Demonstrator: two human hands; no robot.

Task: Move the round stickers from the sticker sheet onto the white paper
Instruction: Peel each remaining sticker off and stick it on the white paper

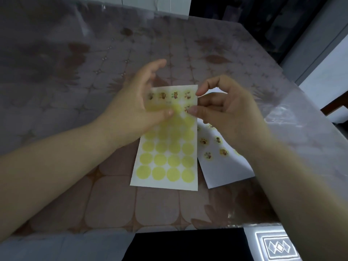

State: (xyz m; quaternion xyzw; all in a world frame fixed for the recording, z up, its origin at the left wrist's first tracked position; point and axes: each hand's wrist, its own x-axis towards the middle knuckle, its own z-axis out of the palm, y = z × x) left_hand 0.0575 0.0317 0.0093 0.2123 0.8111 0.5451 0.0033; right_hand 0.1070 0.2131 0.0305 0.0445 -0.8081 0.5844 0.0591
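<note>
A worktop (113, 204) covered in brown petal-patterned cloth under glossy clear plastic fills the frame, with dark surroundings at upper right. At centre, the sticker sheet (165, 159) overlaps the white paper (222, 172) on its right. The left hand (131, 110) grips the sheet's upper part, thumb on top. The right hand (226, 113) pinches a round sticker (187, 108) at the sheet's right edge.

I have the desk (113, 204) filling most of the frame, its pinkish patterned top under a glossy clear cover (301, 113). At centre the sticker sheet (165, 159) rests its lower end on it. The white paper (222, 172) lies just to the right, its left edge under the sheet.
</note>
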